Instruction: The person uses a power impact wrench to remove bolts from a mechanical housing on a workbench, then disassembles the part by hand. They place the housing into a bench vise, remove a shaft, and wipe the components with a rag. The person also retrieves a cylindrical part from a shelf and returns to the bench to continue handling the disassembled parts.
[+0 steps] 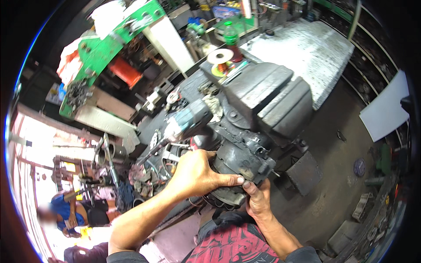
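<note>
A dark, rounded cylindrical machine part (234, 160) with a small connector-like block on its side sits close in front of me at the bench edge. My left hand (195, 175) grips its near left side, thumb stretched along the lower rim. From below, my right hand (258, 199) holds the near right edge, its thumb tip close to the left thumb; its other fingers are mostly hidden behind the part. Just beyond stands a heavy dark metal fixture, much like a large bench vise (280, 96). Whether the part touches it I cannot tell.
On the cluttered bench lie a grey-blue tool body (188, 118), a copper wire spool (220, 56) and a green-capped bottle (230, 33). A green steel frame (103, 50) rises at the far left. Another person in blue (66, 210) is at the left. Shelves line the right.
</note>
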`<action>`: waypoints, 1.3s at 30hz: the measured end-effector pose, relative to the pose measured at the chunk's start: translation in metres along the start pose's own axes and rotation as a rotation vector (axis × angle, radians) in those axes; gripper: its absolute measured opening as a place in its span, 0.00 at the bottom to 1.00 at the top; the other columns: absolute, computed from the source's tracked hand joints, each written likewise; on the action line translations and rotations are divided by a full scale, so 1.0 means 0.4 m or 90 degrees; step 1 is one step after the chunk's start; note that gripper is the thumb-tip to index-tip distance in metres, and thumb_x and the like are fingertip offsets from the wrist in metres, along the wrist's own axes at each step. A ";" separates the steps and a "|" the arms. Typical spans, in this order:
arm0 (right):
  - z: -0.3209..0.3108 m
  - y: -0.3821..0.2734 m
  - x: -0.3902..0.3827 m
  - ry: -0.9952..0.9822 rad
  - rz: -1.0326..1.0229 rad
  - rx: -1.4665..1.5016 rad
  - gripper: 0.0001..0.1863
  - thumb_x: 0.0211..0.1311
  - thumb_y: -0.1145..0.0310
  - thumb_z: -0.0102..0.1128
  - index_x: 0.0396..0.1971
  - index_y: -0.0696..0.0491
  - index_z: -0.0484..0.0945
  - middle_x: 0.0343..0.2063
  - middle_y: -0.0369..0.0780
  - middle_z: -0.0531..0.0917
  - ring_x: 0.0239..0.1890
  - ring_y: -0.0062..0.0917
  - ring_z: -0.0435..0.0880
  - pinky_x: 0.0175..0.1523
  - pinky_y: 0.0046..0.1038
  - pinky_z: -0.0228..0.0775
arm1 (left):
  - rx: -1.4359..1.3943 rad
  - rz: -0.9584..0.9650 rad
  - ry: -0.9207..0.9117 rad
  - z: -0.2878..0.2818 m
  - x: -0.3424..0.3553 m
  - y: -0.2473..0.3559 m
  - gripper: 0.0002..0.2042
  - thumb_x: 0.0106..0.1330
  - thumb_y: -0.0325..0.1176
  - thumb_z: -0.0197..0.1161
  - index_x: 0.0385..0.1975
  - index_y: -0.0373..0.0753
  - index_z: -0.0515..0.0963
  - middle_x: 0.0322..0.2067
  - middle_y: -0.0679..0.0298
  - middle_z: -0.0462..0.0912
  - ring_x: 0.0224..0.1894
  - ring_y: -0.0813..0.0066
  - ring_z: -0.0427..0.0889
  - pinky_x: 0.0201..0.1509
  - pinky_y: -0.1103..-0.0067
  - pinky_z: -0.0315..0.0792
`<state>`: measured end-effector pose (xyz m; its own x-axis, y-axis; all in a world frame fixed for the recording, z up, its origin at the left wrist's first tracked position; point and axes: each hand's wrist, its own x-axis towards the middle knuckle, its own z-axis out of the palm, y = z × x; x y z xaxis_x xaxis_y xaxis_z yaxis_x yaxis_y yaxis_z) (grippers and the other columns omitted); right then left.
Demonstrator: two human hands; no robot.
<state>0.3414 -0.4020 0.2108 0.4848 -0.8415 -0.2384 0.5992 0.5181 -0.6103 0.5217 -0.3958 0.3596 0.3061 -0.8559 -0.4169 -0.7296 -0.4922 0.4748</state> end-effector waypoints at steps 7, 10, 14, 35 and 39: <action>0.093 0.019 -0.087 -0.118 0.155 -0.121 0.44 0.41 0.64 0.90 0.59 0.60 0.74 0.51 0.41 0.85 0.53 0.29 0.85 0.63 0.33 0.76 | -0.262 -0.102 0.077 0.025 -0.240 -0.162 0.37 0.44 0.46 0.87 0.53 0.29 0.84 0.44 0.55 0.91 0.46 0.71 0.88 0.57 0.73 0.78; 0.145 0.098 -0.102 -0.184 0.237 -0.189 0.49 0.41 0.65 0.91 0.63 0.59 0.67 0.54 0.44 0.82 0.57 0.31 0.83 0.66 0.35 0.75 | -0.428 -0.195 0.148 0.049 -0.358 -0.251 0.33 0.46 0.40 0.87 0.51 0.28 0.84 0.45 0.57 0.90 0.48 0.76 0.85 0.58 0.73 0.77; 0.240 0.238 -0.110 -0.291 0.353 -0.269 0.51 0.42 0.69 0.89 0.65 0.58 0.63 0.55 0.44 0.81 0.57 0.33 0.83 0.65 0.38 0.77 | -0.581 -0.294 0.277 0.082 -0.492 -0.397 0.28 0.48 0.35 0.86 0.47 0.27 0.85 0.43 0.59 0.90 0.44 0.76 0.84 0.54 0.74 0.78; 0.490 0.849 -0.049 -0.737 -0.018 -0.577 0.62 0.38 0.55 0.91 0.70 0.59 0.58 0.58 0.50 0.80 0.60 0.39 0.81 0.65 0.37 0.72 | -0.717 -0.028 0.656 0.226 -0.643 -1.149 0.32 0.34 0.25 0.89 0.45 0.28 0.84 0.44 0.62 0.90 0.47 0.77 0.85 0.55 0.76 0.79; 0.395 0.894 -0.036 -0.821 -0.190 -0.513 0.66 0.45 0.51 0.87 0.75 0.63 0.49 0.68 0.60 0.69 0.67 0.52 0.76 0.69 0.42 0.69 | -0.541 -0.033 0.642 0.285 -0.641 -1.182 0.44 0.32 0.29 0.90 0.57 0.29 0.79 0.50 0.64 0.88 0.52 0.75 0.84 0.62 0.72 0.77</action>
<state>0.6495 -0.1804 0.1152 0.8699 0.0211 0.4928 0.4856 -0.2122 -0.8480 0.7184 0.0747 0.1535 0.9101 -0.3929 0.1317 -0.2076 -0.1570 0.9655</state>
